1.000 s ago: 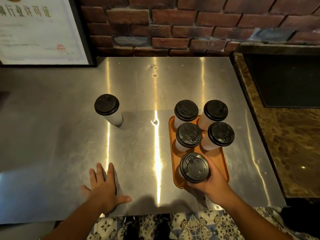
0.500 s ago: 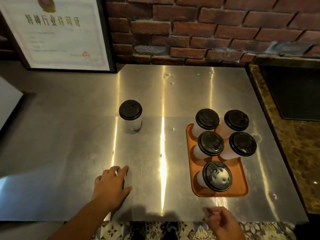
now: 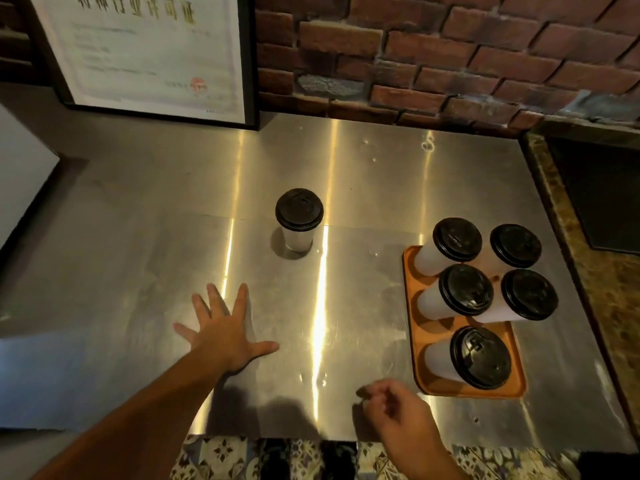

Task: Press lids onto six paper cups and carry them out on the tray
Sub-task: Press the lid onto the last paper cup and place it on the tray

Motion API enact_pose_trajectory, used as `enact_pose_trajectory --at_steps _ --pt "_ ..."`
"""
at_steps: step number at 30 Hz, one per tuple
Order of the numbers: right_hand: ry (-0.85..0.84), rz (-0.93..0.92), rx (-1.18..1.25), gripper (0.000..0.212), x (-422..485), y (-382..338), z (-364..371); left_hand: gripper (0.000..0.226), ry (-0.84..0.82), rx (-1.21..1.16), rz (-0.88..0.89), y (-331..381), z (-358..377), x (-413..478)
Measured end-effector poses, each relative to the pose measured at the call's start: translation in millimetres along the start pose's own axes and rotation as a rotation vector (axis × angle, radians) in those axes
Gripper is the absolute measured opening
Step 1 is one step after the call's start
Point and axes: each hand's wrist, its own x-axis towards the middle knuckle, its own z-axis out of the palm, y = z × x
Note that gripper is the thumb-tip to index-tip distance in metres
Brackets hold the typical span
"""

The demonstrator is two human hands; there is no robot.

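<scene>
Ahead of the spread, empty left hand [image 3: 221,332] stands one lidded cup [image 3: 298,220]; the loosely curled right hand [image 3: 398,415], also empty, hovers near the tray [image 3: 412,344].

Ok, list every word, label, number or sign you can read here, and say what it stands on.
Framed certificate, title line: large gold characters, too blurred to read here.
Certificate, body lines: too small and blurred to read.
Certificate, red seal: a round stamp, nothing in it legible.
Cup lids, such as the nearest lid: raised moulded marks only, no readable word.
Cups, tray, counter: no text seen.
</scene>
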Motion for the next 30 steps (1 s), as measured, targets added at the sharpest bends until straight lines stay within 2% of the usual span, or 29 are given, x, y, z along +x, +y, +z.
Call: enact_pose_trajectory --at_steps 3,7,15,22,26,30 --pt "-0.047 -0.115 -0.023 0.036 23 -39 6 0.157 -0.052 -0.009 0.015 -3 6 7" --pt "-0.038 -0.191 0.068 0.02 62 -87 14 0.155 -0.052 -0.02 0.017 -6 13 12" --pt "0.03 -0.198 0.159 0.057 154 -152 31 0.161 -0.02 -0.109 -0.002 -8 22 23" --pt "-0.093 -0.213 0.235 0.101 198 -179 52 0.16 -0.01 -0.199 0.017 -8 28 25" --pt "-0.129 -0.239 0.301 0.1 212 -183 62 0.165 -0.005 -0.202 0.02 -6 24 21" --pt "-0.151 -0.27 0.324 0.083 223 -183 67 0.164 0.031 -0.123 0.018 -3 19 16"
